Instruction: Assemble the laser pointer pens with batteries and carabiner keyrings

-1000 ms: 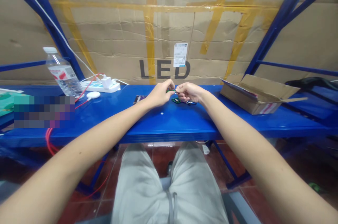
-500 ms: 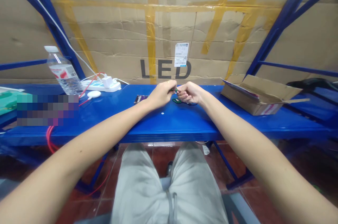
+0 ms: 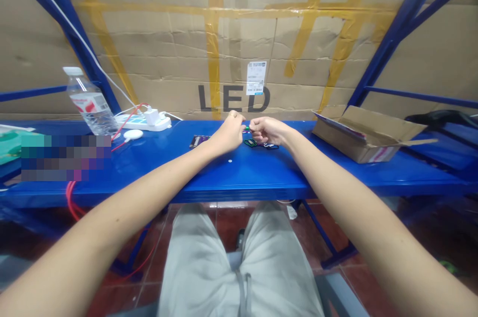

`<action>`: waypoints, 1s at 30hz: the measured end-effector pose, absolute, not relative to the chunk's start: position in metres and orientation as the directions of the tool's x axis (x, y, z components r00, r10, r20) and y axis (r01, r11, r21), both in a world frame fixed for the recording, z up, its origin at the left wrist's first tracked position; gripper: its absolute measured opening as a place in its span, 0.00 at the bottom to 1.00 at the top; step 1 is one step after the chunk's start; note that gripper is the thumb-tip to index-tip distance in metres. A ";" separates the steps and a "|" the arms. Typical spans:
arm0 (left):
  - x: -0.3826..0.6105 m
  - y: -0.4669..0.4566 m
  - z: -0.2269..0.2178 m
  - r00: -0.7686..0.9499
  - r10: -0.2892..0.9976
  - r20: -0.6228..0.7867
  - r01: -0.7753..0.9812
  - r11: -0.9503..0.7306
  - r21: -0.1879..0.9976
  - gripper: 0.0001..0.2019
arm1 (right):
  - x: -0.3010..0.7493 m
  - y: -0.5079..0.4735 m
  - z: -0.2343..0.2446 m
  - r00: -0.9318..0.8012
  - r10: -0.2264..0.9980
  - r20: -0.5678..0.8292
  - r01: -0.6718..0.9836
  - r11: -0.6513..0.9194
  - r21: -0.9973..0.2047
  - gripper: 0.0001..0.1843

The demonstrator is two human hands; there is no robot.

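My right hand [image 3: 268, 131] is closed in a pinch on a small green piece [image 3: 247, 129], perhaps a wire end or connector. Facing it, my left hand [image 3: 232, 130] is also closed, fingertips close to the left end of that piece. What those fingers hold is hidden. Beneath my right hand, a loose bundle of green, black and white wires [image 3: 261, 145] lies on the blue table [image 3: 246, 175]. Partly behind my left wrist sits a purple circuit board [image 3: 199, 141].
An open cardboard box [image 3: 358, 140] stands at the right. On the left are a water bottle [image 3: 91, 105], a white power strip [image 3: 144, 120], a round white object [image 3: 133, 134] and a red cable [image 3: 71, 200]. A large carton [image 3: 168, 58] forms the back wall.
My hands have drawn slightly apart, and more of the green piece shows between them. The wires under my right hand are a little more visible.
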State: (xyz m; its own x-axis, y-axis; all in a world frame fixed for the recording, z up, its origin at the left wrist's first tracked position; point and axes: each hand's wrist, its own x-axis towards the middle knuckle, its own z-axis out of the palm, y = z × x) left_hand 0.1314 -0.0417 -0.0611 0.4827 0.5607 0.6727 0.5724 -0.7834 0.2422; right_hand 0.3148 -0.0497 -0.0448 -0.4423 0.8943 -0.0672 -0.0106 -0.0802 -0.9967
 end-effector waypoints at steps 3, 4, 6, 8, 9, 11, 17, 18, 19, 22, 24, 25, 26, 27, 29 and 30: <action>0.131 -0.040 -0.058 0.469 0.601 0.648 0.590 -0.759 0.276 0.09 | 0.316 -0.053 -0.045 -0.398 0.916 0.048 0.090 0.091 -0.992 0.11; 0.129 -0.040 -0.056 0.468 0.614 0.636 0.592 -0.752 0.291 0.10 | 0.316 -0.054 -0.044 -0.388 0.917 0.096 0.122 0.155 -0.980 0.11; 0.124 -0.041 -0.051 0.461 0.655 0.599 0.586 -0.731 0.349 0.11 | 0.317 -0.058 -0.042 -0.381 0.904 0.192 0.192 0.281 -0.940 0.11; 0.118 -0.043 -0.047 0.461 0.711 0.530 0.564 -0.696 0.444 0.09 | 0.317 -0.060 -0.039 -0.388 0.882 0.268 0.259 0.384 -0.887 0.12; 0.116 -0.043 -0.046 0.473 0.735 0.486 0.546 -0.677 0.493 0.09 | 0.317 -0.061 -0.038 -0.392 0.871 0.297 0.283 0.422 -0.861 0.12; 0.111 -0.044 -0.044 0.504 0.743 0.440 0.495 -0.666 0.558 0.08 | 0.317 -0.061 -0.037 -0.403 0.852 0.335 0.313 0.473 -0.824 0.13; 0.112 -0.043 -0.040 0.508 0.780 0.365 0.349 -0.575 0.740 0.20 | 0.317 -0.057 -0.039 -0.396 0.830 0.393 0.360 0.534 -0.765 0.09; 0.113 -0.042 -0.040 0.501 0.803 0.321 0.330 -0.521 0.787 0.22 | 0.317 -0.057 -0.039 -0.395 0.825 0.404 0.364 0.544 -0.756 0.08; 0.113 -0.042 -0.039 0.499 0.818 0.285 0.313 -0.478 0.821 0.24 | 0.317 -0.057 -0.039 -0.397 0.819 0.414 0.366 0.555 -0.747 0.08; 0.113 -0.042 -0.038 0.521 0.823 0.228 0.299 -0.426 0.854 0.24 | 0.316 -0.058 -0.039 -0.417 0.800 0.433 0.363 0.582 -0.728 0.08; 0.112 -0.044 -0.038 0.546 0.811 0.212 0.303 -0.427 0.852 0.22 | 0.315 -0.060 -0.038 -0.422 0.791 0.444 0.347 0.593 -0.727 0.09; 0.112 -0.046 -0.038 0.552 0.805 0.218 0.308 -0.440 0.844 0.21 | 0.314 -0.061 -0.038 -0.422 0.789 0.447 0.337 0.594 -0.730 0.10; 0.112 -0.047 -0.038 0.554 0.798 0.238 0.317 -0.466 0.826 0.20 | 0.313 -0.062 -0.037 -0.421 0.789 0.448 0.328 0.592 -0.736 0.11; 0.112 -0.049 -0.038 0.552 0.789 0.268 0.332 -0.503 0.798 0.19 | 0.313 -0.062 -0.037 -0.421 0.791 0.444 0.320 0.588 -0.743 0.11; 0.113 -0.052 -0.038 0.543 0.766 0.344 0.377 -0.589 0.715 0.16 | 0.311 -0.064 -0.037 -0.425 0.796 0.430 0.315 0.576 -0.754 0.12; 0.113 -0.053 -0.038 0.539 0.751 0.382 0.399 -0.627 0.669 0.15 | 0.311 -0.064 -0.036 -0.428 0.799 0.423 0.314 0.570 -0.759 0.12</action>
State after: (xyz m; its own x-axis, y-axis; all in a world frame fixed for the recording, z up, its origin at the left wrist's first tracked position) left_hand 0.1134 -0.0532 -0.0379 0.5389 0.7507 0.3822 0.3991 -0.6271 0.6690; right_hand 0.3111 -0.0644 -0.0363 -0.4283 0.7986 0.4229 0.3145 0.5705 -0.7587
